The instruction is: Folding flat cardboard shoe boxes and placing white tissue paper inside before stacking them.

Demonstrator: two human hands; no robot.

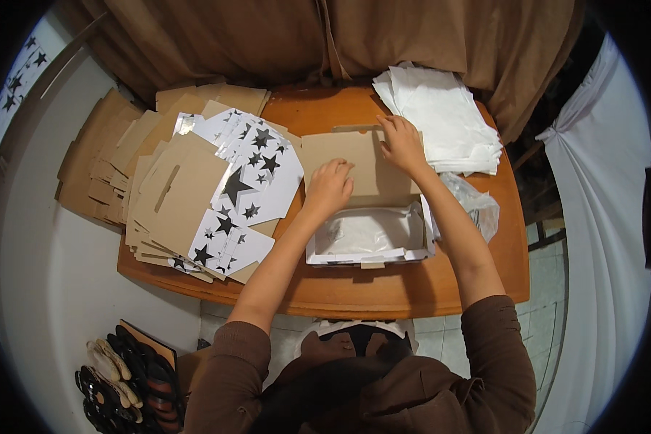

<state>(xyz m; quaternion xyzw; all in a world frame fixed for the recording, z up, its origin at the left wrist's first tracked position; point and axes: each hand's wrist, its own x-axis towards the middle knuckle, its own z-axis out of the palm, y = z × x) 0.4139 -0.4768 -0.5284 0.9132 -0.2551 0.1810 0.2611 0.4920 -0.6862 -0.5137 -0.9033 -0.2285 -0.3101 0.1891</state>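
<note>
An open cardboard box [369, 258] rests on the table in front of me, with its brown inner lid [365, 177] tilted back on the far side. Inside the box lies a white wrapped bundle [369, 230]; what it wraps is hidden. My left hand [330, 189] rests on the left part of the lid's inner face, fingers stretched loosely forward and holding nothing. At the lid's far right edge, my right hand [402, 143] has its fingers over the rim and the thumb on the inner face.
Flat cardboard box blanks [173, 189], some white with black stars, pile up on the left of the wooden table [325, 293]. White paper sheets [448, 119] are stacked at the back right, beside a clear plastic bag [477, 206]. Shoes [134, 380] stand low at left.
</note>
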